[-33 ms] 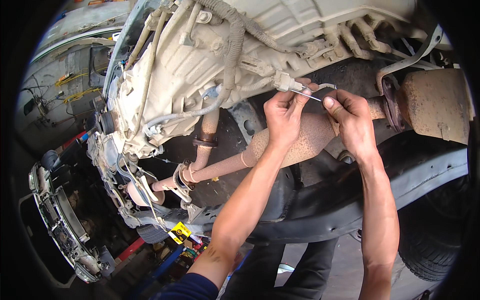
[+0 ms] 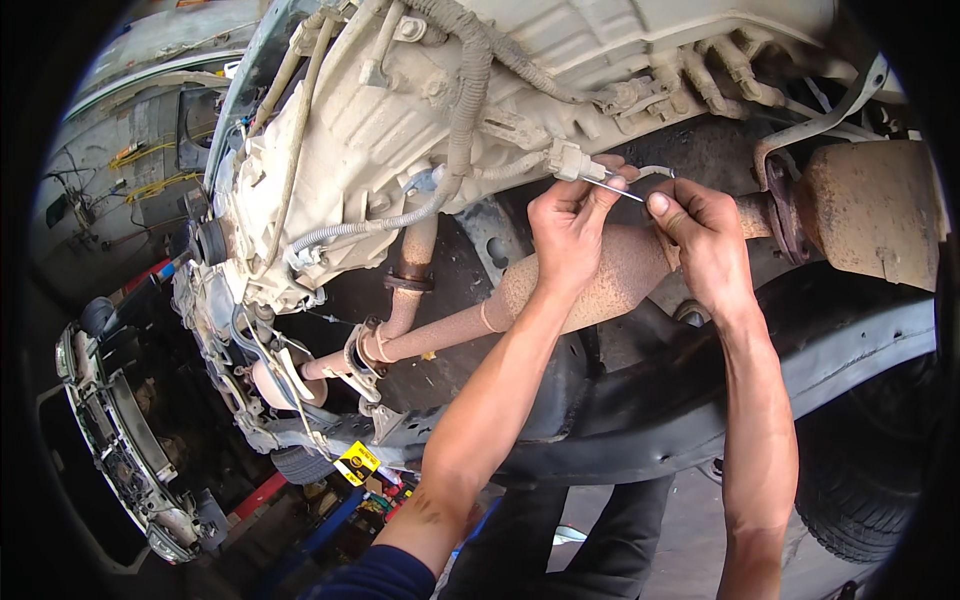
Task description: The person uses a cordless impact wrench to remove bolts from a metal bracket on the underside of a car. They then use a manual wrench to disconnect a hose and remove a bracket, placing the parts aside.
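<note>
A pale, dirty wiring connector point(image 2: 568, 161) sits at the end of a wrapped harness beside the transmission casing. My left hand point(image 2: 572, 225) is closed in a pinch at its wire end, the fingertips partly behind it. My right hand point(image 2: 705, 235) pinches a thin, straight metal pick point(image 2: 625, 192) between thumb and bent fingers. The pick slants up and left past my left thumb toward the connector; its tip and any handle are hidden. A short light-coloured wire point(image 2: 655, 172) curves just above my right fingers.
Overhead is the pale transmission casing point(image 2: 370, 150) with a corrugated hose point(image 2: 468, 110). A rusty exhaust pipe point(image 2: 430, 345) and its bulge point(image 2: 610, 280) run behind my hands. A dark frame rail point(image 2: 640, 440) crosses below them. A tyre point(image 2: 860, 490) stands lower right.
</note>
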Motion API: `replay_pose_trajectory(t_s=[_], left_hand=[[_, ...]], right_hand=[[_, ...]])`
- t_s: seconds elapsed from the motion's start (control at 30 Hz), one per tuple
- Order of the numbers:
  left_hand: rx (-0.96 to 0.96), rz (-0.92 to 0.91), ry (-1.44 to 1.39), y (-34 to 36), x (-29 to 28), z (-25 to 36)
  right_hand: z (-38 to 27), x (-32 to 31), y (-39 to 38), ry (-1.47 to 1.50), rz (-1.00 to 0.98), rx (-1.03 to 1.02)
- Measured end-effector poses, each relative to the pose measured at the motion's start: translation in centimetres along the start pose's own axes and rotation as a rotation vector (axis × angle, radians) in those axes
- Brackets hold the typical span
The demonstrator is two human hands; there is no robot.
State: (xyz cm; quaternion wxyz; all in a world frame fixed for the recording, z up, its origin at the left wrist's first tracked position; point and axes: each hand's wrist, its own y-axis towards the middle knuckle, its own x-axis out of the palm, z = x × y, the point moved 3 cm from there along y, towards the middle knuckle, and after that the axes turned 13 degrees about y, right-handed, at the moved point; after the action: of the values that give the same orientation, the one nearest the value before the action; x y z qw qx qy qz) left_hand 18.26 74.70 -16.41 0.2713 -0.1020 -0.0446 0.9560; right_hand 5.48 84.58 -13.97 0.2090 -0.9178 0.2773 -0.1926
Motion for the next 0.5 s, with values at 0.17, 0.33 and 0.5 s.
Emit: replay_pose_trajectory(t_s=[0.17, 0.33, 0.5], left_hand=[[-0.068, 0.061, 0.131, 0.2, 0.7, 0.0], [-0.106, 0.106, 0.115, 0.1, 1.3, 0.4], [-0.066, 0.079, -0.088, -0.3, 1.2, 0.5]], right_hand=[[-0.1, -0.1, -0.1, -0.012, 0.0, -0.019], [0.3, 0.5, -0.8, -0.046, 0.055, -0.059], [0.3, 0.8, -1.0, -0.197, 0.094, -0.286]])
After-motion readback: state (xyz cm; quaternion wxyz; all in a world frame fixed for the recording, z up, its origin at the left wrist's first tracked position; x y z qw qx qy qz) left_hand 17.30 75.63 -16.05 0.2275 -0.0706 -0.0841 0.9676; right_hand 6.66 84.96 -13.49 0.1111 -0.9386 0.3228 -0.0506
